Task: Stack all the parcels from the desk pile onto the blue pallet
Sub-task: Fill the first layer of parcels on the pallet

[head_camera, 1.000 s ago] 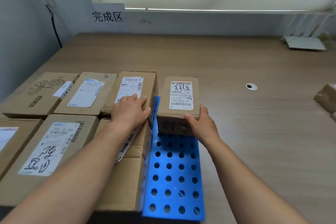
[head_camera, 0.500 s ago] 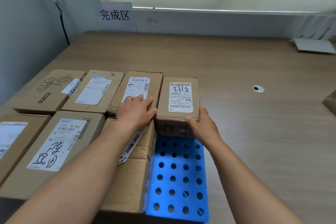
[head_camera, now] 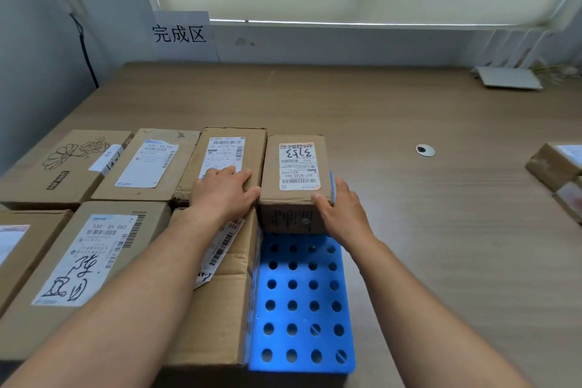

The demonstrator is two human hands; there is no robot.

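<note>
A blue perforated pallet [head_camera: 302, 293] lies on the wooden desk [head_camera: 409, 230], with several brown labelled parcels covering its left part. A small parcel [head_camera: 296, 167] with a handwritten label stands at the pallet's far right, tight against the neighbouring parcel [head_camera: 233, 148]. My right hand [head_camera: 345, 214] presses its near right corner, fingers straight along the right side and thumb at the front top edge. Flat on the neighbouring parcel rests my left hand [head_camera: 225, 192], its thumb touching the small parcel's left corner.
More brown parcels [head_camera: 554, 164] sit at the desk's right edge. A white device [head_camera: 507, 77] lies at the back right, a cable grommet [head_camera: 425, 149] mid-desk, and a paper sign [head_camera: 181, 35] hangs on the back wall. A wall bounds the left.
The small parcel has slid left against the neighbouring parcel, closing the strip of blue pallet that showed between them. Both hands stay in about the same places.
</note>
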